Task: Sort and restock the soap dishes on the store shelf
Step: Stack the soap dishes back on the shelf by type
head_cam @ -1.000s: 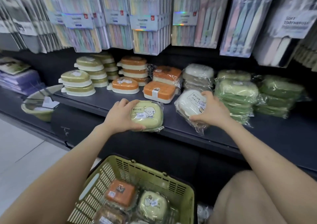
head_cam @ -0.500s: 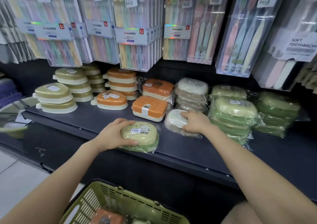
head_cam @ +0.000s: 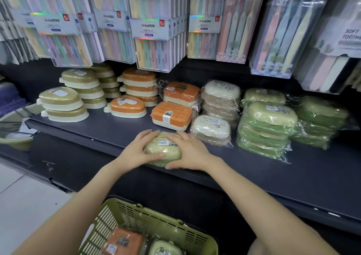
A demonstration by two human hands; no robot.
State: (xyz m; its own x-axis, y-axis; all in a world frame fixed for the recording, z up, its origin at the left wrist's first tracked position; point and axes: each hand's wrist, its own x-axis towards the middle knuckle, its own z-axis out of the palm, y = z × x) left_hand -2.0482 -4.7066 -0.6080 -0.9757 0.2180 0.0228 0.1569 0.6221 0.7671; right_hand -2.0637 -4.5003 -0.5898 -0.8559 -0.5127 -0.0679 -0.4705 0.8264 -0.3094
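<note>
The pale green soap dish (head_cam: 163, 150) sat in its clear wrap near the front edge of the dark shelf (head_cam: 93, 129). The left hand (head_cam: 134, 153) and the right hand (head_cam: 192, 154) held it from both sides, with fingers curled round it. Just behind it lay a white soap dish (head_cam: 212, 126) and an orange soap dish (head_cam: 171, 116). A green basket (head_cam: 166, 225) was down below.
</note>
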